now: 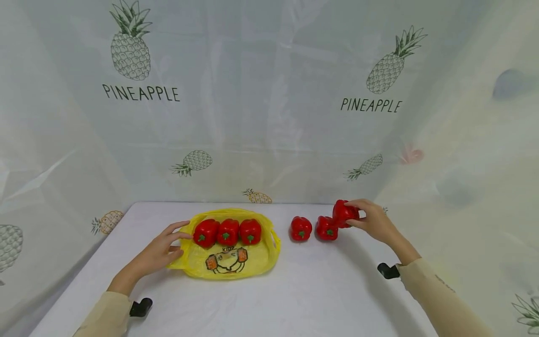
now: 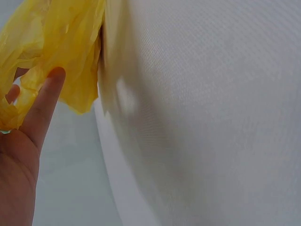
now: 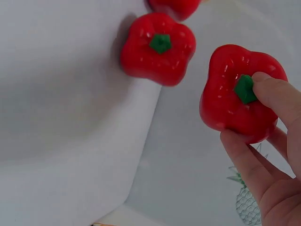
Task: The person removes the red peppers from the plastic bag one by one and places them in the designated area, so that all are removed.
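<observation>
My right hand [image 1: 372, 222] holds a red toy bell pepper [image 3: 242, 94] with a green stem, thumb beside the stem and fingers under it. In the head view this pepper is raised at the table's back right. Just left of it is a second bell pepper [image 1: 326, 228], and farther left a third bell pepper [image 1: 301, 229]; both rest on the table. My left hand [image 1: 157, 252] has its fingers spread at the left edge of a yellow plastic bag [image 1: 257, 264]. Its thumb touches the plastic in the left wrist view; other fingers are partly hidden.
Three red bell peppers [image 1: 229, 232] lie in a row on the yellow bag, which has a printed cartoon face. A white cloth covers the table [image 1: 294, 299]. Behind it hangs a pale curtain [image 1: 261, 93] with pineapple prints.
</observation>
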Action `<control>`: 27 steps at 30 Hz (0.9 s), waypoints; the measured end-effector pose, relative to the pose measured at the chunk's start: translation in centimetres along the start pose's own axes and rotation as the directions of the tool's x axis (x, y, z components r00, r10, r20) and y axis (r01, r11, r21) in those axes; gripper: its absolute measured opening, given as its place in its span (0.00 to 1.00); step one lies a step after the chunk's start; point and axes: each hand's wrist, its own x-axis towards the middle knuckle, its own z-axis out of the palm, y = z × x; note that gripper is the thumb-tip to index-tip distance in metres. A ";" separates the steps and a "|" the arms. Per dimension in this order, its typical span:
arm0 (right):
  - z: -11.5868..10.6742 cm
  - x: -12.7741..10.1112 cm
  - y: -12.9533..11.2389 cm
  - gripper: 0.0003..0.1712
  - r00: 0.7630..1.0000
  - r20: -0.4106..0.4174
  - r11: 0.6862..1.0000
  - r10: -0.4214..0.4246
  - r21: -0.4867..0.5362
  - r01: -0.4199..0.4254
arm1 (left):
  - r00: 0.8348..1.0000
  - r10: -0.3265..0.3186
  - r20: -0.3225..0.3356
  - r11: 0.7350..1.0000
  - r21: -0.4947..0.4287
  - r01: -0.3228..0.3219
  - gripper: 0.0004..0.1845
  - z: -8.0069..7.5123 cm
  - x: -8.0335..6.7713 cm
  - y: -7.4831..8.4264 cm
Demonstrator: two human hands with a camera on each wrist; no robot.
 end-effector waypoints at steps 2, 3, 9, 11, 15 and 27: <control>-0.1 0.1 0.5 0.33 1.000 0.007 1.000 0.007 -0.006 -0.007 | 1.000 -0.001 -0.001 1.000 0.000 0.001 0.21 0.0 0.0 -0.1; -0.2 0.1 0.7 0.33 1.000 0.011 1.000 0.009 -0.008 -0.009 | 1.000 -0.002 -0.001 1.000 -0.001 0.002 0.21 0.0 0.0 -0.1; -0.3 0.2 1.8 0.32 0.999 0.043 0.999 0.020 -0.027 -0.019 | 1.000 -0.014 0.002 1.000 -0.003 0.014 0.21 0.0 0.0 -0.1; -0.3 0.2 2.1 0.32 0.998 0.052 0.999 0.022 -0.031 -0.021 | 1.000 -0.015 0.002 1.000 -0.004 0.015 0.21 0.0 0.0 -0.1; 0.1 0.2 2.9 0.32 0.997 0.070 0.999 0.028 -0.035 -0.026 | 1.000 -0.009 0.001 1.000 -0.001 0.009 0.21 -0.1 -0.1 0.0; 1.6 -0.3 4.2 0.31 0.989 0.127 0.997 0.074 -0.036 -0.070 | 1.000 0.028 -0.005 1.000 -0.002 -0.028 0.21 -0.1 -0.3 0.0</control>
